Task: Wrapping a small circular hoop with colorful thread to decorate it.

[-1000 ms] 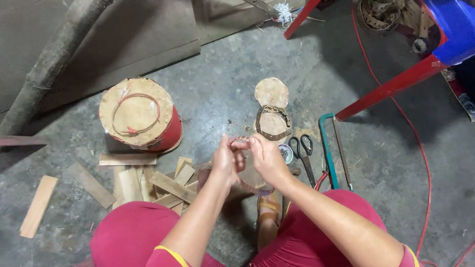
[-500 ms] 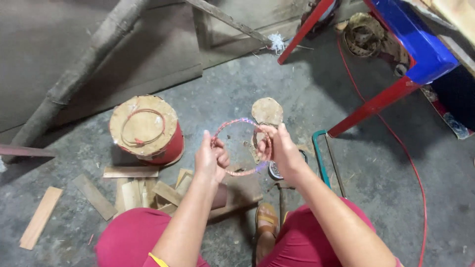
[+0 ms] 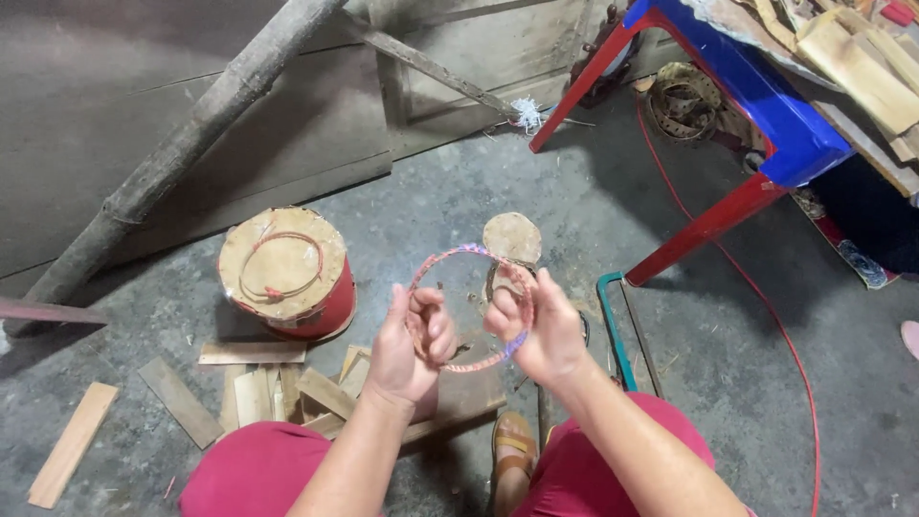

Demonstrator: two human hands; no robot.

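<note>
Between your two hands, you are holding the ring [image 3: 466,306] of pink and purple cord, its plane facing you; your left hand [image 3: 414,347] and right hand [image 3: 538,330] are each pinching its lower rim closed, equally near

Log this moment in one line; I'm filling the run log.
left hand: grips hoop | right hand: grips hoop | red drum: on floor
</note>
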